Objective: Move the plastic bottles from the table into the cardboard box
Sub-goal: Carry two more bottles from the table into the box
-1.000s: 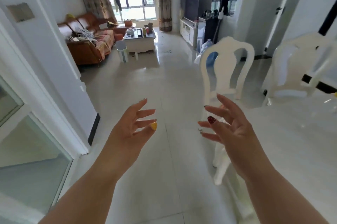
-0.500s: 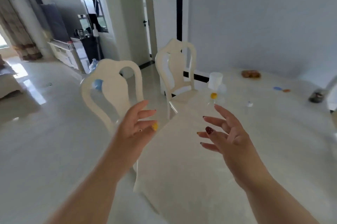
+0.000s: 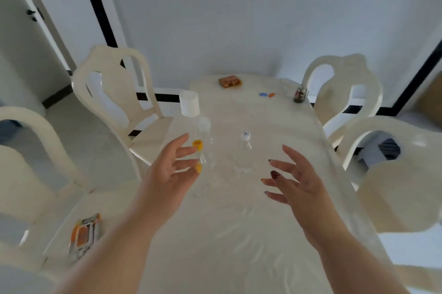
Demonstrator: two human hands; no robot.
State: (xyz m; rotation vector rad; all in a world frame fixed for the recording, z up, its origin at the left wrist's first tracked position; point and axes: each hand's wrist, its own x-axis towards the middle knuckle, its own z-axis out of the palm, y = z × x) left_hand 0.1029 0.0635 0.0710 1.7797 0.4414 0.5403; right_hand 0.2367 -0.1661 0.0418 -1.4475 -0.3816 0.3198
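Several clear plastic bottles stand upright on the cream table [image 3: 239,234]. A tall one with a wide white cap [image 3: 189,104] is at the left, with a smaller white-capped bottle [image 3: 205,135] and a yellow-capped bottle [image 3: 200,164] just in front of it. A bottle with a white and blue cap [image 3: 244,150] stands in the middle. My left hand [image 3: 171,171] hovers open right beside the yellow-capped bottle, without gripping it. My right hand [image 3: 293,183] is open, to the right of the middle bottle. A brown cardboard shape [image 3: 430,100] shows at the far right edge.
Cream chairs surround the table: two on the left [image 3: 114,78], two on the right [image 3: 346,73]. At the far end lie a brown snack [image 3: 229,82], blue and orange caps [image 3: 266,95] and a small glass jar [image 3: 300,95]. An orange packet [image 3: 83,236] lies near the left edge.
The view has swung right from the living room onto the table. Both open hands now hover over the table by the bottles.
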